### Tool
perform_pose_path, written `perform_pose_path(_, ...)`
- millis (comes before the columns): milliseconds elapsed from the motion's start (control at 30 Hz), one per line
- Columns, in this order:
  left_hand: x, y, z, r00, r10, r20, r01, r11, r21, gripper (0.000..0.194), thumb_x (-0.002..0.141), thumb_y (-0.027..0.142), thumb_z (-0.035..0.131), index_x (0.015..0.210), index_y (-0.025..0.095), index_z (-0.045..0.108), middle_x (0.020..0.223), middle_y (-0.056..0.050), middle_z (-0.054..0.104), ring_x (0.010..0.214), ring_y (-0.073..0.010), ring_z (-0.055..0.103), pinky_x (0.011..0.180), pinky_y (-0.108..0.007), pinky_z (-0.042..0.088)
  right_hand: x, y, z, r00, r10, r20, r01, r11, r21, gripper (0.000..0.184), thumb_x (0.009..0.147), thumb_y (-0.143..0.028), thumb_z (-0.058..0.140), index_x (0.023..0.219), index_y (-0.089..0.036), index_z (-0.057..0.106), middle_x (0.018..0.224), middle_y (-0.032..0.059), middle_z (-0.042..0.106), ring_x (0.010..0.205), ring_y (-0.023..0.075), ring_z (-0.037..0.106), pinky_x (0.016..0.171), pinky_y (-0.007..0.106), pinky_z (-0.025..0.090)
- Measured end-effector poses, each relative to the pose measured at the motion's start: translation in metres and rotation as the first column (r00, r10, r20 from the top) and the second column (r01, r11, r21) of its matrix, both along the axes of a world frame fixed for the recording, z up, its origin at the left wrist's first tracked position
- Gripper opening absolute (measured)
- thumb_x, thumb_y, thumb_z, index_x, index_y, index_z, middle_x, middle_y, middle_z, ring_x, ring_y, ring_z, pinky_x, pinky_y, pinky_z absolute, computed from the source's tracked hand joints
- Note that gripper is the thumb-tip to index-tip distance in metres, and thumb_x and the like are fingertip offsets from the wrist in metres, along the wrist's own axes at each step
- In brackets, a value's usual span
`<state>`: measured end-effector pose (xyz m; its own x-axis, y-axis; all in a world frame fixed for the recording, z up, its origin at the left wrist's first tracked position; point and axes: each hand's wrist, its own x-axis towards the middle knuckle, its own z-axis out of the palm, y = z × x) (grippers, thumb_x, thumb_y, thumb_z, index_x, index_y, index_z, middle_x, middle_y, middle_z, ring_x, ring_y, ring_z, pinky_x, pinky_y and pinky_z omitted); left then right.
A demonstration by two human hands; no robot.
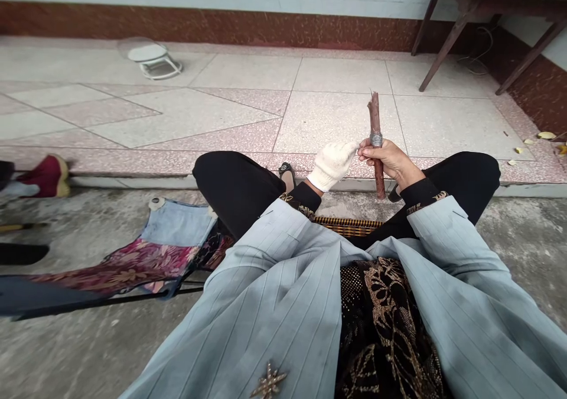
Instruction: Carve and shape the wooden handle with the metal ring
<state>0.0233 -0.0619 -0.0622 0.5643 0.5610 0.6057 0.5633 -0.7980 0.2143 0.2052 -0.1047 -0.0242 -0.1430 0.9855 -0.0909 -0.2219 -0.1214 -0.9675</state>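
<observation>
A reddish-brown wooden stick stands almost upright above my lap, its top end splintered. Silvery grey wire or cord is wound round its middle in a tight band. My right hand, bare, grips the stick at and just below that band, with its fingertips reaching past to the left. My left hand wears a white knitted glove and is closed, its fingertips pinched together right beside the right fingertips. Whatever the gloved fingers hold is too small or hidden to make out.
A raised tiled step lies ahead, with a small white stool on it at the left. A dark wooden table stands at the back right. Left of me is a folding fabric chair; another person's red shoe shows beyond.
</observation>
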Motion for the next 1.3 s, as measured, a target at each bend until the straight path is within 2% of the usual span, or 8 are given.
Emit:
perform_pose_path(167,0.004,-0.006,0.009,0.984,0.052,0.172,-0.010,0.970,-0.241,0.024,0.093,0.023,0.050,0.106,0.018,0.069,0.092,-0.008,0.071,0.086,-0.0202,0.065,0.082,-0.032,0.046,-0.006,0.003,0.001,0.974,-0.136,0.180,0.110,0.983,0.148,0.027,0.063,-0.017,0.078,0.085,-0.017,0.063,0.075,0.0018,0.068,0.067,0.0136,0.063,0.058,0.025,0.047)
perform_pose_path(267,0.008,-0.012,0.021,0.937,0.074,0.341,0.120,0.850,-0.513,0.015,0.088,0.020,0.055,0.093,0.018,0.068,0.072,-0.003,0.065,0.067,-0.0154,0.060,0.067,-0.027,0.044,-0.008,0.009,-0.001,0.923,-0.269,0.275,0.203,0.948,0.245,0.021,0.063,-0.013,0.074,0.079,-0.018,0.062,0.068,-0.0008,0.063,0.069,0.0152,0.061,0.069,0.031,0.051)
perform_pose_path(400,0.012,-0.018,0.035,0.800,0.162,0.577,0.484,0.393,-0.782,0.006,0.083,0.018,0.056,0.080,0.016,0.062,0.051,0.004,0.047,0.042,-0.0081,0.041,0.046,-0.023,0.033,-0.008,0.014,-0.005,0.856,-0.392,0.336,0.254,0.887,0.387,0.015,0.065,-0.013,0.071,0.074,-0.019,0.060,0.073,0.0000,0.062,0.075,0.0167,0.060,0.076,0.033,0.050)
perform_pose_path(500,0.015,-0.024,0.038,0.665,0.262,0.699,0.727,-0.012,-0.687,0.006,0.081,0.017,0.055,0.078,0.015,0.060,0.045,0.009,0.031,0.035,-0.0047,0.027,0.041,-0.021,0.027,-0.008,0.013,-0.007,0.860,-0.404,0.310,0.239,0.858,0.455,0.013,0.069,-0.019,0.071,0.073,-0.020,0.059,0.077,0.0009,0.064,0.080,0.0179,0.061,0.082,0.036,0.050)
perform_pose_path(633,0.020,-0.035,0.039,0.566,0.357,0.743,0.824,-0.262,-0.502,0.007,0.082,0.016,0.053,0.077,0.014,0.058,0.045,0.012,0.019,0.033,-0.0031,0.018,0.039,-0.019,0.025,-0.012,0.007,-0.004,0.910,-0.346,0.229,0.200,0.850,0.488,0.012,0.070,-0.019,0.071,0.075,-0.021,0.059,0.080,0.0012,0.066,0.081,0.0179,0.062,0.086,0.037,0.050)
perform_pose_path(767,0.023,-0.045,0.038,0.521,0.373,0.768,0.854,-0.218,-0.473,0.011,0.085,0.018,0.052,0.078,0.014,0.059,0.045,0.010,0.022,0.034,-0.0043,0.024,0.041,-0.019,0.029,-0.012,0.004,0.000,0.909,-0.340,0.243,0.185,0.849,0.495,0.010,0.072,-0.019,0.070,0.074,-0.022,0.061,0.087,0.0026,0.066,0.090,0.0190,0.063,0.091,0.038,0.049)
perform_pose_path(1067,0.025,-0.049,0.024,0.581,0.222,0.783,0.733,0.277,-0.621,0.011,0.082,0.025,0.060,0.087,0.016,0.061,0.051,0.004,0.053,0.042,-0.0088,0.050,0.046,-0.022,0.041,-0.001,0.004,0.002,0.920,-0.246,0.304,0.120,0.918,0.379,0.005,0.067,-0.019,0.065,0.072,-0.019,0.067,0.069,-0.0003,0.060,0.063,0.0136,0.051,0.065,0.029,0.046)
perform_pose_path(1300,0.025,-0.052,0.029,0.618,0.234,0.750,0.658,0.368,-0.657,0.021,0.083,0.020,0.054,0.103,0.014,0.060,0.052,0.005,0.056,0.042,-0.0088,0.051,0.048,-0.023,0.042,-0.001,-0.006,0.011,0.942,-0.111,0.316,0.035,0.971,0.237,0.024,0.074,-0.031,0.069,0.093,-0.018,0.075,0.063,-0.0016,0.056,0.051,0.0095,0.038,0.047,0.025,0.032)
